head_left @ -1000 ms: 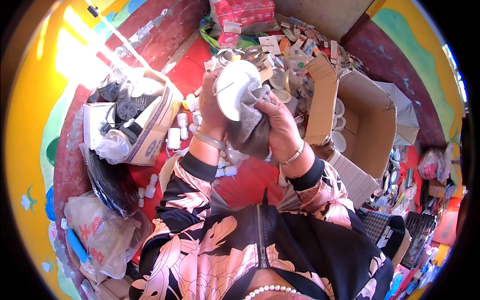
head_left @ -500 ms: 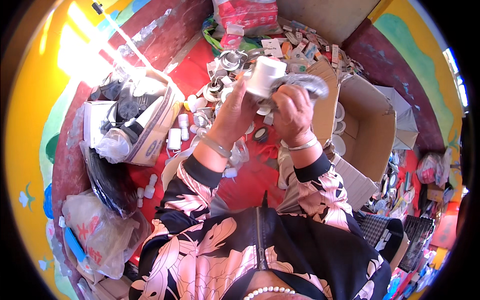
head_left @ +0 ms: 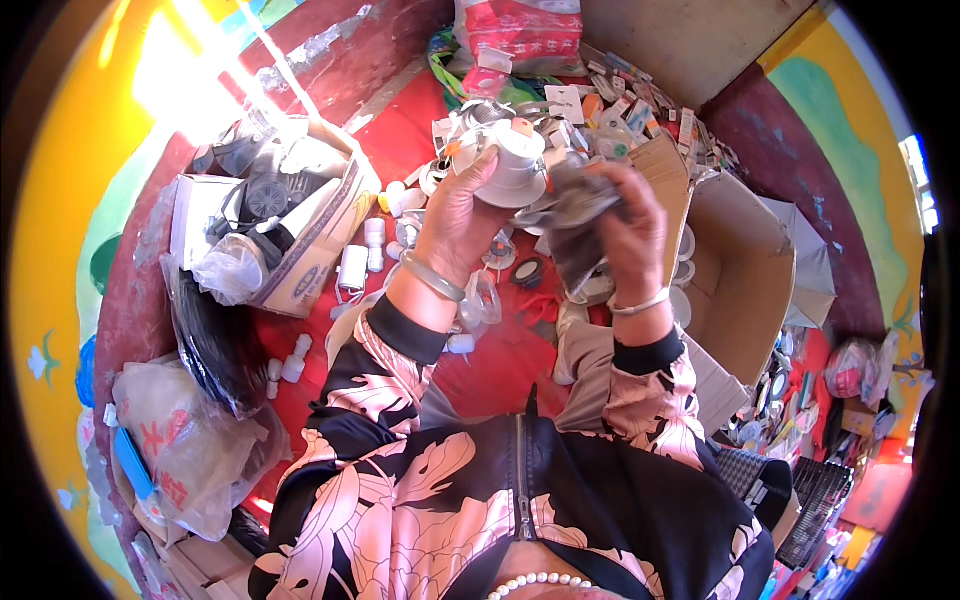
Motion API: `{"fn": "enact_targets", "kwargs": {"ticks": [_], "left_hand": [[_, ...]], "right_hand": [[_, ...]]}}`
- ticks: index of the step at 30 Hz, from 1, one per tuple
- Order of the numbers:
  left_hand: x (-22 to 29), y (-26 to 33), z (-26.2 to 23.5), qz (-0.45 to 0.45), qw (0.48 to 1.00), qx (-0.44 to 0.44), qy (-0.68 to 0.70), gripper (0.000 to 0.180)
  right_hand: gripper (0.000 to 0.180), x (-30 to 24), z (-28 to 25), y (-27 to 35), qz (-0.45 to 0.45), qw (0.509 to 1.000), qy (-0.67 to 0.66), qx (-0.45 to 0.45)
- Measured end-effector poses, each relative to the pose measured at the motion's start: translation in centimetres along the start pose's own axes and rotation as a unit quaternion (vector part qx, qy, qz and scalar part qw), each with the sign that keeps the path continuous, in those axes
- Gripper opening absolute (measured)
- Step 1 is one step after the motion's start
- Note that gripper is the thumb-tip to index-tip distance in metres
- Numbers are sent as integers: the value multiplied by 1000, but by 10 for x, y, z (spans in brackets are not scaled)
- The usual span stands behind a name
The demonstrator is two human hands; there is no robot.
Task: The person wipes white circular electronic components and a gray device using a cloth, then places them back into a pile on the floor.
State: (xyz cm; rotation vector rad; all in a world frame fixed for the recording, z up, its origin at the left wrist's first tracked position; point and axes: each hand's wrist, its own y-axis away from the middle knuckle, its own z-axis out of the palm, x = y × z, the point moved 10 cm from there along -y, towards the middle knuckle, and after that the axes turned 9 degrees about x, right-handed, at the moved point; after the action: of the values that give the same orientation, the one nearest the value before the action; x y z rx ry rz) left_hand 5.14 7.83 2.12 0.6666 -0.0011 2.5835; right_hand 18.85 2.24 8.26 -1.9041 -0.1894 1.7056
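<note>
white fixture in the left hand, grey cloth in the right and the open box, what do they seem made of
White fixture: plastic or painted metal, judging by its smooth, faintly glossy surface. Grey cloth: apparently soft, matte fabric, given its limp folds; fibre too blurred to tell. Open box: matte brown cardboard, shown by bent flaps and ragged edges.

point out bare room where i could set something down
Red sheet lies bare between jacket, clear bag and right trouser leg. A smaller red patch shows between left box and green bag. The right box has bare cardboard right of its white discs. It is crowded around the white fixture: loose parts to its left, small packages beyond.
</note>
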Motion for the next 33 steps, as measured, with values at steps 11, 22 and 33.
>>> {"fn": "enact_targets", "kwargs": {"ticks": [11, 22, 33], "left_hand": [[-27, 10, 8, -7, 997, -14, -75, 47], [-47, 20, 18, 41, 960, -101, -260, 51], [-33, 12, 21, 1, 993, -72, -89, 52]], "right_hand": [[50, 10, -6, -7, 11, 998, -66, 21], [30, -19, 1, 13, -155, 964, 163, 140], [32, 71, -48, -1, 273, 854, -387, 216]]}}
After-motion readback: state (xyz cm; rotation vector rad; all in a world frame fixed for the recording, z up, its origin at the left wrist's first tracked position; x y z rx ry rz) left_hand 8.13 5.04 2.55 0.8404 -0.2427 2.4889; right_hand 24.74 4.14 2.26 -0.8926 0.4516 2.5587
